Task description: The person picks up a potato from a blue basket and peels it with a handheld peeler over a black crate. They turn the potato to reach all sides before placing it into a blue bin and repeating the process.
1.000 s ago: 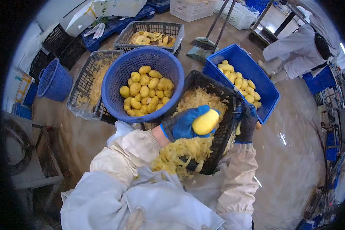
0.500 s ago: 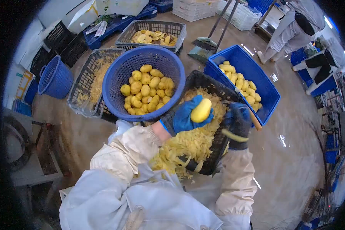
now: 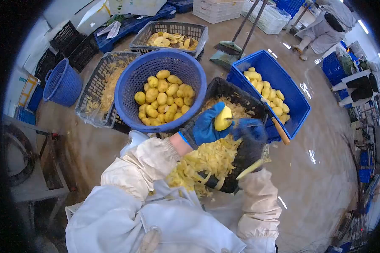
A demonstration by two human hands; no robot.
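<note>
My left hand [image 3: 204, 128], in a blue and dark glove, grips a yellow peeled potato [image 3: 223, 118] above a black crate [image 3: 223, 90] full of yellow peelings. My right hand [image 3: 251, 137], gloved the same way and blurred, is against the potato's right side and holds a peeler with a wooden handle [image 3: 280, 130]. A strip of peel [image 3: 250, 169] hangs below the right hand.
A round blue basket [image 3: 133, 82] of peeled potatoes sits left of the black crate. A blue crate [image 3: 297, 99] with potatoes is at the right. Grey crates of peelings and slices, a blue bucket [image 3: 62, 85], brooms and a person in white stand on the wet floor.
My right hand moved left from the blue crate onto the potato and stroked along it, freeing a strip of peel. My left hand turned the potato slightly. The person in white moved farther away.
</note>
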